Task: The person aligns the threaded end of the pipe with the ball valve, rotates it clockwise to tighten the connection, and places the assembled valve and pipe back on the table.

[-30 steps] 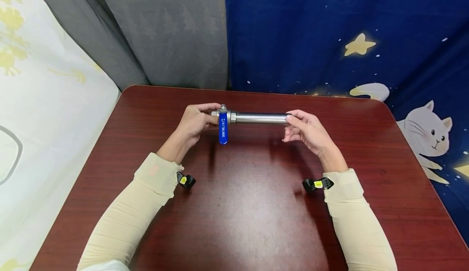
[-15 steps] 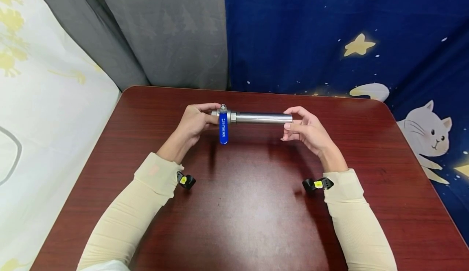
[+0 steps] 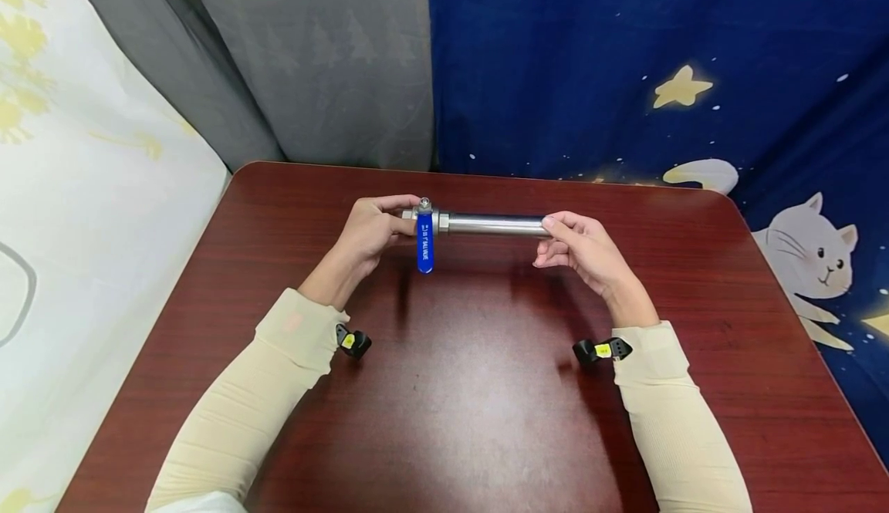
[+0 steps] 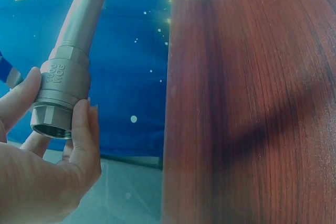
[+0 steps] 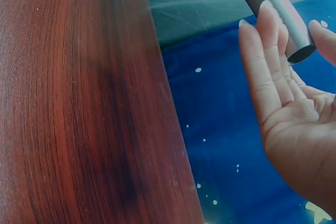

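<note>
A steel ball valve (image 4: 64, 80) with a blue lever handle (image 3: 425, 243) is joined to a smooth metal pipe (image 3: 495, 224). The assembly is held level above the table, with the lever pointing toward the person. My left hand (image 3: 370, 231) grips the valve body between thumb and fingers; the left wrist view shows its hollow threaded end facing the palm. At the far end of the pipe, my right hand (image 3: 583, 249) pinches with thumb and fingers. The pipe's open end (image 5: 302, 54) shows dark inside in the right wrist view.
The dark red wooden table (image 3: 472, 389) lies beneath both forearms, and shadows of the hands fall on it. Behind its far edge hang a grey curtain (image 3: 312, 58) and a blue star-patterned curtain (image 3: 556, 58). White patterned cloth (image 3: 104, 189) hangs at the left.
The right thumb drops below the pipe half a second ago, exposing its end, and is now back up over the pipe end. The left hand and valve stay almost still.
</note>
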A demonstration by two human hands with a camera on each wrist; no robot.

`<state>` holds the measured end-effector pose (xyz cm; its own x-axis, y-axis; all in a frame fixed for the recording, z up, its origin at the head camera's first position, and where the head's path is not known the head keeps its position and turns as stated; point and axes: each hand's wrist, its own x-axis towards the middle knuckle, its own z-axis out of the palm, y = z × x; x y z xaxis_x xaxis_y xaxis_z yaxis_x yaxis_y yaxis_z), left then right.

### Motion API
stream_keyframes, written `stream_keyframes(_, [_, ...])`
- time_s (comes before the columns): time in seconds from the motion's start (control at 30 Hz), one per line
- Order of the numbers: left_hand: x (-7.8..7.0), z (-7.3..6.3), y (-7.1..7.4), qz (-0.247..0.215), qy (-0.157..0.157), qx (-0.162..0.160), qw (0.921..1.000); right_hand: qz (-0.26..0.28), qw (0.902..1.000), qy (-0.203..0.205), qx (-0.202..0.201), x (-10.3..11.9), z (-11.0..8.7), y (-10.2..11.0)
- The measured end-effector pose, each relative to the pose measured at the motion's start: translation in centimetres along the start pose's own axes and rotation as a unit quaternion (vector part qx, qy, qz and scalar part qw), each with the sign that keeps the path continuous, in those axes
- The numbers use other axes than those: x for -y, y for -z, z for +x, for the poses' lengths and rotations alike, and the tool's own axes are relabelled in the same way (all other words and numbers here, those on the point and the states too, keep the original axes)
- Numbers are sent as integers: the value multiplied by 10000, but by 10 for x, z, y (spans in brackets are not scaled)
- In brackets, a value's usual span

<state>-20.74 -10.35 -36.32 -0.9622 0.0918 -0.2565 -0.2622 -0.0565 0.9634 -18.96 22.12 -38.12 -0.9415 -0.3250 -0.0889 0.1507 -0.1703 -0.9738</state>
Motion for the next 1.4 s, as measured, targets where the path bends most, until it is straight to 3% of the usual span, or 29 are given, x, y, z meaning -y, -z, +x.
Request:
stream_keyframes(0.33, [1, -1, 0, 76, 38, -6, 10000, 121, 9977, 395, 534, -1, -1, 3])
stream_keyframes(0.83, [3, -1, -1, 66, 23, 70, 10000, -101, 9999, -74, 10, -4, -3, 2])
stream_keyframes(1.0, [3, 0, -2, 79, 14, 52, 10000, 11, 9999, 15, 106, -5, -3, 3])
stream_keyframes(1.23, [3, 1, -2, 78, 6, 57, 10000, 328, 9973, 279, 600, -5, 0, 8])
stream_keyframes(1.4, [2, 2, -1, 71, -3, 62, 10000, 275, 9983, 180, 491, -3, 2, 9])
